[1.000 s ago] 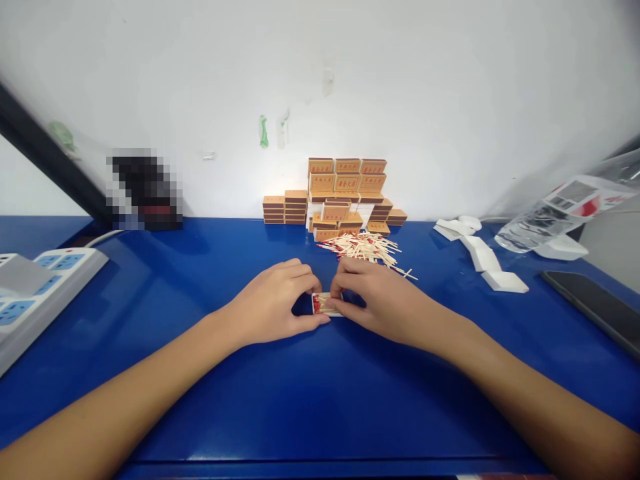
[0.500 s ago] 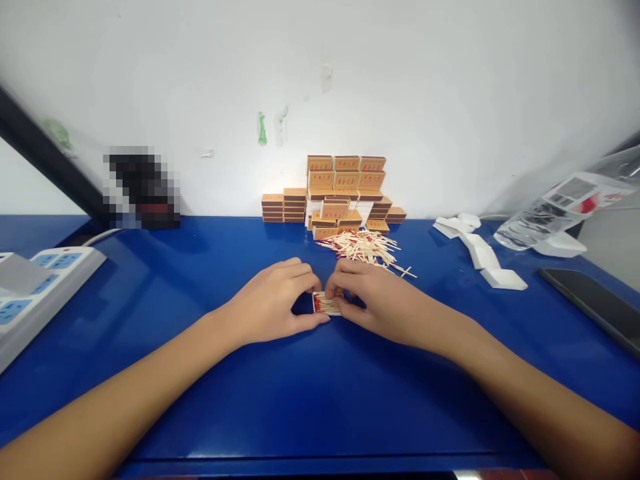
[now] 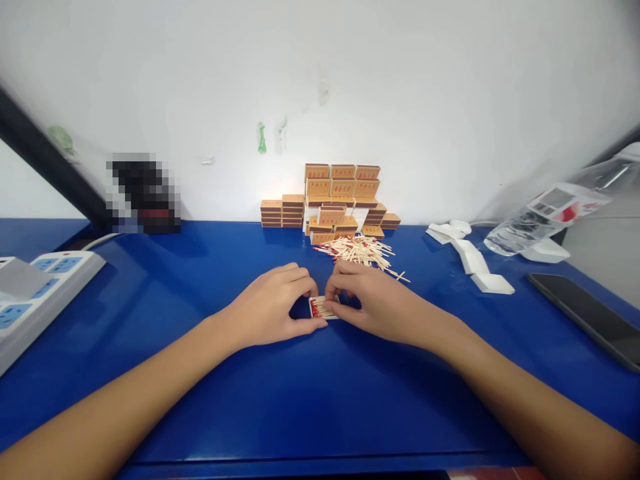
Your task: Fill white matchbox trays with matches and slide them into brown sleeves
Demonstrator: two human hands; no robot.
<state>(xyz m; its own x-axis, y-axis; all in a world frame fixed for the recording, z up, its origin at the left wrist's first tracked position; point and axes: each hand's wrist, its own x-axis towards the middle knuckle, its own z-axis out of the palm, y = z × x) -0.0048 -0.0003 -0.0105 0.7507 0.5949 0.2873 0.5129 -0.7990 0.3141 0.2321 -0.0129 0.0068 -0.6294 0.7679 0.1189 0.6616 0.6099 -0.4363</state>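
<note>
A small white matchbox tray (image 3: 320, 307) filled with red-tipped matches lies on the blue table between my hands. My left hand (image 3: 280, 303) grips the tray at its left part, thumb on the near edge and fingers at the far edge. My right hand (image 3: 363, 297) is at the tray's right end, its thumb and fingers closed over the matches there; whether a match is pinched between them is hidden. Just beyond my right hand is a loose pile of matches (image 3: 359, 249). Behind the pile stand stacked orange matchboxes (image 3: 343, 187).
On the left are a white power strip (image 3: 55, 287) and a pixelated dark object (image 3: 145, 193) by the wall. White folded papers (image 3: 469, 257), a tilted plastic bottle (image 3: 545, 210) and a black phone (image 3: 585, 313) lie on the right.
The view has shifted slightly, so the background sits a little lower. My right fingers have moved slightly over the matches, and my left hand keeps its hold on the tray.
</note>
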